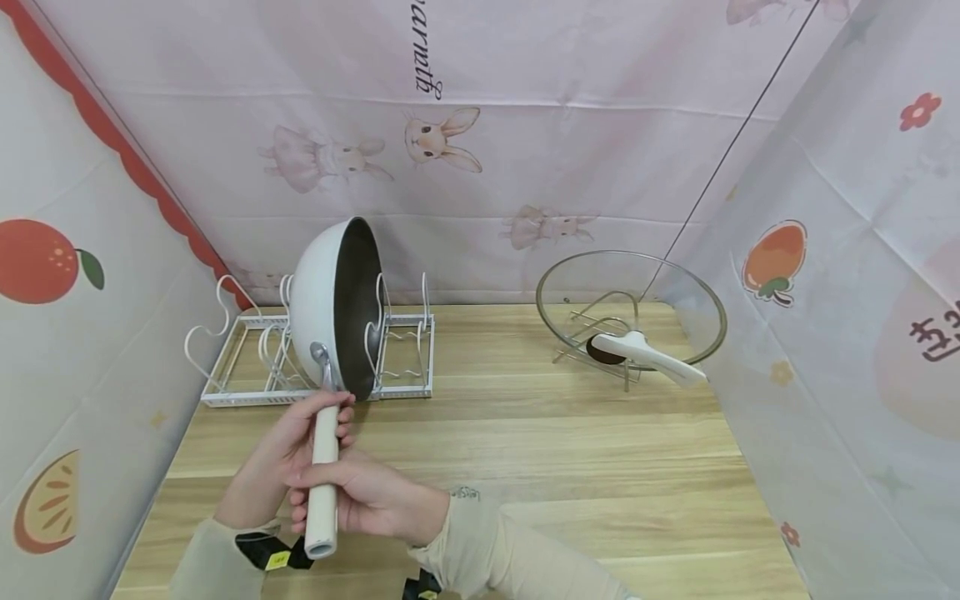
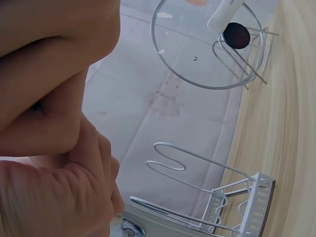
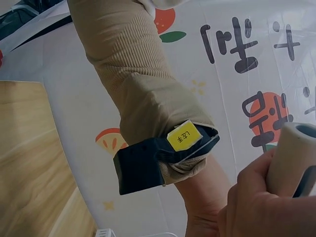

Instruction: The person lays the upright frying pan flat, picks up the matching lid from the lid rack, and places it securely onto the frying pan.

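A deep frying pan (image 1: 313,292), white outside and dark inside, stands on its side in a white wire rack (image 1: 247,398), its handle (image 1: 324,442) pointing toward me. My left hand (image 1: 300,429) grips the handle close to the pan, thumb laid along the top. Lower down, my right hand (image 1: 371,496) wraps round the same handle near its end. In the right wrist view, the handle's hollow end (image 3: 291,153) sticks out above the right hand's fingers. Much of the left wrist view is filled by fingers, and the handle is mostly hidden there.
At the back right, a glass lid (image 1: 551,304) with a white handle (image 1: 652,357) leans in a small wire stand (image 1: 630,379). Wire dividers (image 1: 420,333) rise on the rack's right side. Printed cloth walls (image 1: 480,192) border the wooden table (image 1: 570,458).
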The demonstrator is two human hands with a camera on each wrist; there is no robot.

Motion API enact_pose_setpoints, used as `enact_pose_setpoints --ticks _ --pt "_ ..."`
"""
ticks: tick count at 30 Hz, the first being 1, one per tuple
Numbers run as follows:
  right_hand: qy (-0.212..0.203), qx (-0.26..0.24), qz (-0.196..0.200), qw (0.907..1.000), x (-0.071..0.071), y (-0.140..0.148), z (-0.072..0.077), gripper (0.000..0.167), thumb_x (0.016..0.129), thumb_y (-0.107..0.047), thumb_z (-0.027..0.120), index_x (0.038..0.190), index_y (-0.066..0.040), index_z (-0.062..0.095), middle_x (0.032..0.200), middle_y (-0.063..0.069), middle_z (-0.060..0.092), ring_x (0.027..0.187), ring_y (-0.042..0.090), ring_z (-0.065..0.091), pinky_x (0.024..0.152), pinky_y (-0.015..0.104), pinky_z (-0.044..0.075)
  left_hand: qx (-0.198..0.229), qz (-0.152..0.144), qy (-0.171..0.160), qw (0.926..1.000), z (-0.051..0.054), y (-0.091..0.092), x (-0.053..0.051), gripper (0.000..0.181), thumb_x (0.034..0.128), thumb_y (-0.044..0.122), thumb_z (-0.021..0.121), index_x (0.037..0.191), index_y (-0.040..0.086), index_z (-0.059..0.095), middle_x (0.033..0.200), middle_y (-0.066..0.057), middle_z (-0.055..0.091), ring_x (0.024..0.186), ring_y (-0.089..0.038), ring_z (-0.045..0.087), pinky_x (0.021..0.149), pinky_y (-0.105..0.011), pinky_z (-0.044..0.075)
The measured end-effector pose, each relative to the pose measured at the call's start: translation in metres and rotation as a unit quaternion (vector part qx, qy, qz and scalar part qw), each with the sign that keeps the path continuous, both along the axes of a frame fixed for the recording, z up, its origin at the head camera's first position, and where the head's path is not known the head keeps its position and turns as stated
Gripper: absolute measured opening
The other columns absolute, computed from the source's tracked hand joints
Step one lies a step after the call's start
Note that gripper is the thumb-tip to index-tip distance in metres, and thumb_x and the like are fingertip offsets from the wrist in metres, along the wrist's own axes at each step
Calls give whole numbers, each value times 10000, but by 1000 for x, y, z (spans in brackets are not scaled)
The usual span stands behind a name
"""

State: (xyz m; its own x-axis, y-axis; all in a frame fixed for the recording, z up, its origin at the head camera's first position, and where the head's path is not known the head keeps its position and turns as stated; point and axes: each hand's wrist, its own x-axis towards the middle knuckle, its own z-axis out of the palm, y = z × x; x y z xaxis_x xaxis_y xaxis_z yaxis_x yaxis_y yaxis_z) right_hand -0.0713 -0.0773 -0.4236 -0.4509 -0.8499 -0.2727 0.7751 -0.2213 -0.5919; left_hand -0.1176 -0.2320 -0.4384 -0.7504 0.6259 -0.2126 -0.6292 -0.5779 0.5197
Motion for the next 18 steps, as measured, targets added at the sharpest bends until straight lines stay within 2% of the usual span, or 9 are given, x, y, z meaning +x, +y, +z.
enact_pose_setpoints --ticks 3,7,13,18 --pt "-163 226 -122 9995 1 -2 2 203 984 -13 471 833 -87 586 695 -3 573 609 106 590 628 225 552 -121 -17 -13 9999 -1 1 -1 442 1086 126 203 898 42 594 744 -32 629 667 -135 631 627 -230 569" --pt "-334 427 -237 9983 2 -4 4 149 975 -6 495 863 -73 569 675 16 553 580 106 571 590 222 549 -590 140 32 9982 0 2 -1 373 1085 128 263 859 73 554 707 5 589 620 -102 597 576 -199 541" --pt "-157 504 -336 9980 4 -4 6 81 954 12 522 928 -65 523 652 25 548 556 102 554 561 212 534 -1079 248 -92 9938 3 5 1 323 1077 138 347 817 109 537 666 41 562 586 -77 573 540 -173 515" --pt "27 567 -463 9973 6 -6 7 131 919 35 544 981 -64 484 631 31 537 528 108 540 531 212 521 -1298 289 13 9911 4 8 2 343 1071 147 381 767 124 538 639 58 538 566 -60 556 537 -161 508"
